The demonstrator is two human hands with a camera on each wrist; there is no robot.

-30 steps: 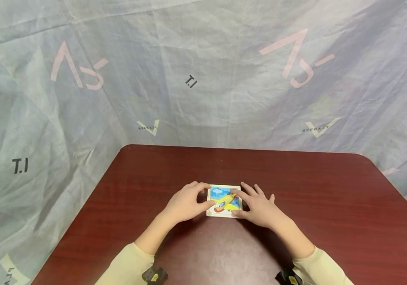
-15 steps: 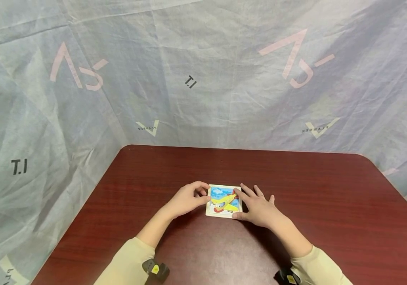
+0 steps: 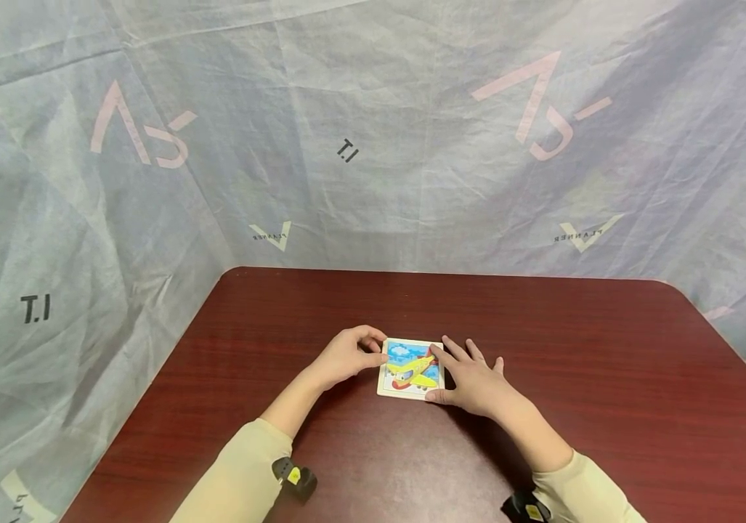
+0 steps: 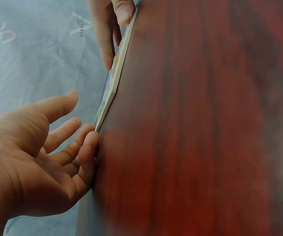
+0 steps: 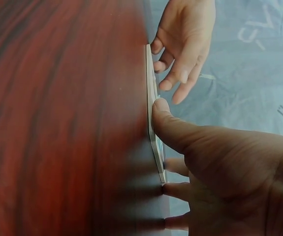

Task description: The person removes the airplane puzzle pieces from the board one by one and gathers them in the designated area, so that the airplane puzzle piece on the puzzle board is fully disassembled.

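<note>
Flat on the table lies a square wooden picture puzzle (image 3: 412, 369), with a yellow airplane on blue sky inside a pale frame. My left hand (image 3: 343, 357) is at its left side. In the left wrist view the fingertips (image 4: 91, 139) are loosely bent near the puzzle's edge, and the thumb stands free. My right hand (image 3: 480, 385) rests on the right side of the puzzle, its thumb (image 5: 162, 110) on the near frame edge and its index finger on the far right of the picture. Its other fingers spread onto the table. Neither hand lifts the puzzle.
A dark red wooden table (image 3: 542, 312) with rounded far corners surrounds the puzzle. Grey printed fabric (image 3: 386, 145) hangs behind it and at the sides. Dark wrist devices (image 3: 294, 479) sit at both sleeve cuffs.
My left hand has drawn its thumb back off the picture to the left edge and shifted slightly away from the body. The right index finger has slid a little outward; the puzzle stays in place.
</note>
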